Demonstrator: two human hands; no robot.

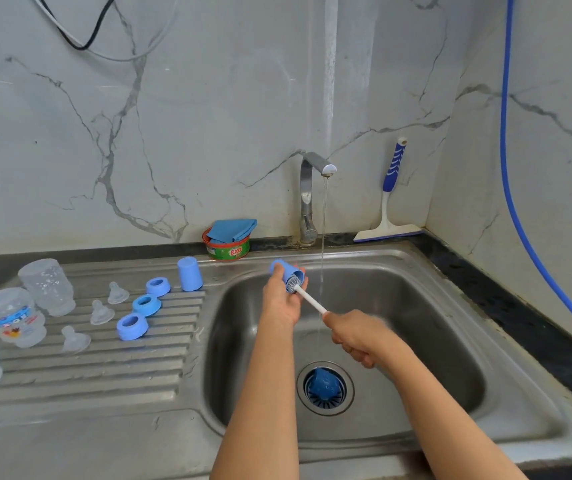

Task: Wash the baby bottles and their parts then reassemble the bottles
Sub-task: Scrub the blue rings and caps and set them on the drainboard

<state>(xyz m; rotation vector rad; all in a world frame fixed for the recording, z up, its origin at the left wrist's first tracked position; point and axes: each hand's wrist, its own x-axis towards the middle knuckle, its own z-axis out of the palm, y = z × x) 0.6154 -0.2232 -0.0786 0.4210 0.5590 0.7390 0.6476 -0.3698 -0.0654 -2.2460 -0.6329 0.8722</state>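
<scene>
Fingers of your left hand (279,296) wrap the cap (286,271), mouth tilted toward 4 o'clock so your right hand (357,336), closed on the brush (307,297), can scrub inside.

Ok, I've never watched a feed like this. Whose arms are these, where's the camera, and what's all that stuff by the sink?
There is no machine: a person wears a camera on the head, looking down at their own arms. The left hand holds a blue cap while the right hand pushes a brush into it, beside the running tap. Another blue cap lies on the sink drain. On the draining board sit clear bottles, three teats, three blue rings and one upright cap.
</scene>
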